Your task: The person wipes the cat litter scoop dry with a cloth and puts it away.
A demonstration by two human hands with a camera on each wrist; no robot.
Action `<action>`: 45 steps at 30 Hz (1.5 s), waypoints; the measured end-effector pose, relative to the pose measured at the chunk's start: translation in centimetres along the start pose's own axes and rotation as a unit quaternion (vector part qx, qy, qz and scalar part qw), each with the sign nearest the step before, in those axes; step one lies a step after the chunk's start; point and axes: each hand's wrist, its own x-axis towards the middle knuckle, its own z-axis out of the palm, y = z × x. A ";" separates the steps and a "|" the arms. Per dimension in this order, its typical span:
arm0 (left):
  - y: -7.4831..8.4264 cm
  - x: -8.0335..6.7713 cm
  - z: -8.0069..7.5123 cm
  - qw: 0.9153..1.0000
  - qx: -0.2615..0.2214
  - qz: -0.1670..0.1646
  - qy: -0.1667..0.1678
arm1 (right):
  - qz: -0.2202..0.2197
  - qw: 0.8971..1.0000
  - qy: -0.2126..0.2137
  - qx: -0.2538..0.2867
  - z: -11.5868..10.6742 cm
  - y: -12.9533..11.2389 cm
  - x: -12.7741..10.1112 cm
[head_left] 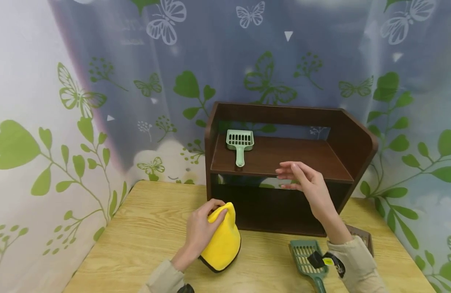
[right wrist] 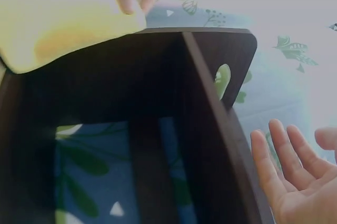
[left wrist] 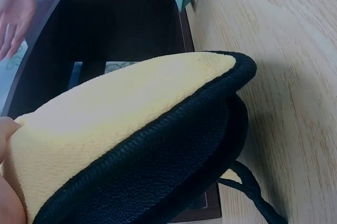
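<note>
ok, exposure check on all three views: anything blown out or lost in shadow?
Head: yellow cloth well exposed, lower shelf compartment near-black; left wrist: cloth bleached pale, soft shadow on the table; right wrist: hazy glare washing out the upper-right backdrop.

You've got a wood table (head_left: 145, 232) with a brown shelf (head_left: 295, 151) at 1 o'clock, brown scoop (head_left: 364, 236) at 3, dark green scoop (head_left: 302, 257) at 4; mint scoop (head_left: 240, 148) on the upper board, 9ish.
</note>
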 end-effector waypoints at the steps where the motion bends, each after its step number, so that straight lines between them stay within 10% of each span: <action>1: 0.0 0.0 0.0 1.000 -0.002 -0.001 -0.001 | 0.001 1.000 -0.002 -0.004 -0.2 0.2 -0.7; 15: 0.1 0.0 0.2 1.000 -0.014 0.005 0.000 | 0.119 0.992 0.011 -0.050 -4.2 5.6 -8.0; 26: 0.1 -0.3 0.7 1.000 -0.022 -0.006 -0.016 | 0.321 0.945 0.006 -0.057 -7.1 9.6 -14.2; 36: 0.2 -0.5 1.1 0.999 -0.033 -0.010 -0.017 | 0.412 0.909 -0.035 -0.045 -9.4 10.9 -19.1; 45: 0.3 -0.3 1.4 1.000 -0.022 0.014 -0.018 | 0.410 0.903 -0.118 -0.048 -9.4 12.9 -21.3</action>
